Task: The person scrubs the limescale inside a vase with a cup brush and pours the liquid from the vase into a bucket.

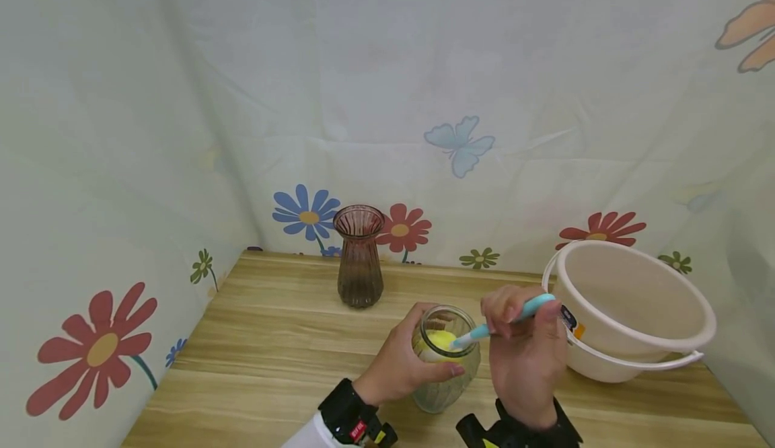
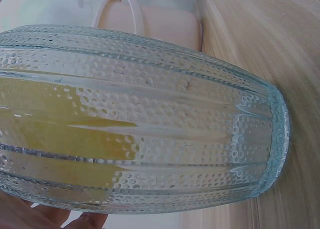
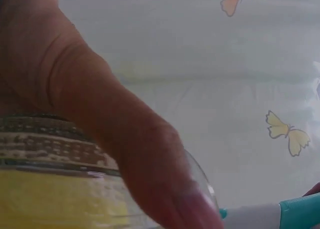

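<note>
My left hand [image 1: 396, 364] grips a clear textured glass vase [image 1: 442, 391] around its upper part, tilted a little over the table. In my right hand [image 1: 527, 367] is the turquoise and white handle of a sponge brush [image 1: 533, 305], slanting down into the vase mouth. Its yellow sponge head [image 1: 438, 340] sits inside the upper vase. Through the dimpled glass [image 2: 185, 114] in the left wrist view, the sponge shows as a yellow patch [image 2: 55, 124]. A digit [image 3: 125, 124] partly covers the vase in the right wrist view, with the brush handle [image 3: 300, 212] at lower right.
A ribbed, smoky pink glass vase [image 1: 361, 270] stands upright near the table's back edge. On the right is a pale pink bucket [image 1: 611, 347], its white handle [image 1: 654, 365] hanging down in front. A flower-printed curtain [image 1: 363, 98] encloses the wooden table [image 1: 266, 347].
</note>
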Demonstrator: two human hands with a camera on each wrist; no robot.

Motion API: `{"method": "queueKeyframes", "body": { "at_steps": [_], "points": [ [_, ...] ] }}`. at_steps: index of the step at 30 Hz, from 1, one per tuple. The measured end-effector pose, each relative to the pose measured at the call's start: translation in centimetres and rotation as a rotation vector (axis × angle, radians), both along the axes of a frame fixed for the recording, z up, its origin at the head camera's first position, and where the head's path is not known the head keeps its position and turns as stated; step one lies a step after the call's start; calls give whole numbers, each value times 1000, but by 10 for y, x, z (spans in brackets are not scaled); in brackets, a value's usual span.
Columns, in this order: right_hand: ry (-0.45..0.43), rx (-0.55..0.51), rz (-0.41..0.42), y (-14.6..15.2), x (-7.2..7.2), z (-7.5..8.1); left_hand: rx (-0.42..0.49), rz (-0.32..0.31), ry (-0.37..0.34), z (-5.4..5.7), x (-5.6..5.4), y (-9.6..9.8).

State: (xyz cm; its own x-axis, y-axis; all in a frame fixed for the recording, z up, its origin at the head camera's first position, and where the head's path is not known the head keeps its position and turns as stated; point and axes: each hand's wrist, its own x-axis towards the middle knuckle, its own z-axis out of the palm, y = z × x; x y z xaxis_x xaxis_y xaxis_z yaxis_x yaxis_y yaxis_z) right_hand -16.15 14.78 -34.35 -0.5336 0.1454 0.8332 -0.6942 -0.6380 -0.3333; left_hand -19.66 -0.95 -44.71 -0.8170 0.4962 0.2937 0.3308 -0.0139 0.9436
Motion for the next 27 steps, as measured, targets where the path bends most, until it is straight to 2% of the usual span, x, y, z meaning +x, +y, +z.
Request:
{"method": "queueKeyframes", "body": {
  "at_steps": [7, 18, 27],
  "points": [
    [-138, 163, -69, -8, 1, -9, 15, -9, -25, 0, 1, 0],
    [-277, 456, -76, -16, 5, -13, 27, -10, -38, 1, 2, 0],
    [-418, 626, -60, -14, 7, -11, -12, 9, -17, 0, 1, -1]
  ]
}}
